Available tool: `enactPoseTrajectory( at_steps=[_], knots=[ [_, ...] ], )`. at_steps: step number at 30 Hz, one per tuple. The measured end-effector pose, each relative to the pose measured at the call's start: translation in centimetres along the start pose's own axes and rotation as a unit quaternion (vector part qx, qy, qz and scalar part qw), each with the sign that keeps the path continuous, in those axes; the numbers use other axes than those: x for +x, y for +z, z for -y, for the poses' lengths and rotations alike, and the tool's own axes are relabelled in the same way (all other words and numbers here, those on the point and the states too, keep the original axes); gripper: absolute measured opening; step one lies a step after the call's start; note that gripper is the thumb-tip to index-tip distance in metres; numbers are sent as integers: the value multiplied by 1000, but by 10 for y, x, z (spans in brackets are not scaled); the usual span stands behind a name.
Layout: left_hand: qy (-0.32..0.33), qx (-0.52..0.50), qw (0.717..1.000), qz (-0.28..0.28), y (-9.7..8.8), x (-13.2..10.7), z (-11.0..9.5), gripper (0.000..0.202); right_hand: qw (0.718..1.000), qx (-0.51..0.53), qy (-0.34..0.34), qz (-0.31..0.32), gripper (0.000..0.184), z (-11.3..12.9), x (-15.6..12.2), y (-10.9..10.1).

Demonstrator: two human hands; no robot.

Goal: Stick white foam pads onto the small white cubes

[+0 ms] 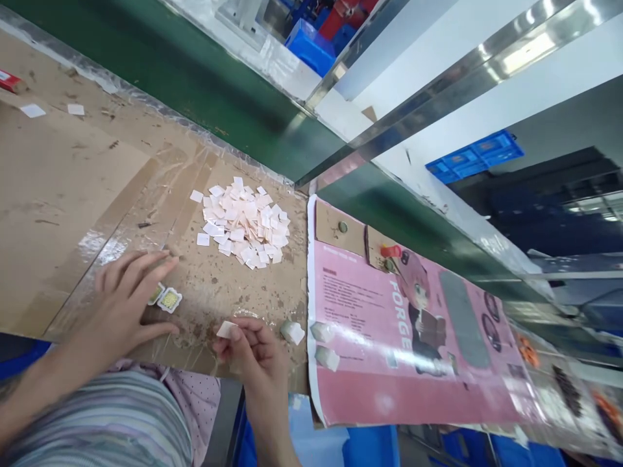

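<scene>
My left hand (121, 305) rests low over the cardboard-covered bench with its fingers spread. Beside its fingers lie two small white pieces with scalloped edges and yellow centres; the nearer piece (170, 299) shows whole, the other (156, 294) is partly hidden by the fingers. Between thumb and fingertips, my right hand (265, 357) pinches a small white square card (225, 329). Beyond both hands is a loose heap of similar pale square cards (243, 224). Just right of my right hand sits a small pale greenish-white block (293, 332).
A pink printed mat (360, 389) covers the bench on the right, with two more pale blocks (327, 358) on its near left edge. A red-orange item (390, 251) is at its back. A metal post (389, 123) slants overhead. Blue bins (372, 447) stand below the bench.
</scene>
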State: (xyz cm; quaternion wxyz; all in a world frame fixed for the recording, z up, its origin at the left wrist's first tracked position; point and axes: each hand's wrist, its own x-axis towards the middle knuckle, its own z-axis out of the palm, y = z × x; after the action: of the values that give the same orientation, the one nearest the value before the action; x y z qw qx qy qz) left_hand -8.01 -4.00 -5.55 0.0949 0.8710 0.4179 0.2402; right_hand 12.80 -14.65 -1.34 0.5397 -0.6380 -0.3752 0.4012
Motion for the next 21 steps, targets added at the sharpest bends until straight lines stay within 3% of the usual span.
enactPoseTrajectory(
  at_steps=[1,3,7,10,12,14,18,21],
  knots=[
    [35,-22,999,19,-4,1,5,52,992,102,67,-12,23,-3,-6,2],
    [80,-52,994,43,-13,4,12,34,965,223,134,-30,27,-8,-14,6],
    [75,-57,995,24,-23,8,-1,20,942,293,152,-59,26,-14,-24,11],
    [92,-60,994,20,-22,4,-26,14,972,194,99,-93,19,-24,-35,13],
    [118,-69,990,30,-15,1,-40,17,988,58,2,-143,9,-37,-46,13],
    [132,-73,988,41,-8,-3,-49,22,977,-78,-107,-166,7,-53,-61,11],
    [117,-99,987,42,-5,-15,-50,28,942,-229,-226,-92,34,-79,-93,0],
    [59,-238,967,64,-19,-24,-52,28,944,-236,-231,-30,36,-90,-110,-4]
  ],
)
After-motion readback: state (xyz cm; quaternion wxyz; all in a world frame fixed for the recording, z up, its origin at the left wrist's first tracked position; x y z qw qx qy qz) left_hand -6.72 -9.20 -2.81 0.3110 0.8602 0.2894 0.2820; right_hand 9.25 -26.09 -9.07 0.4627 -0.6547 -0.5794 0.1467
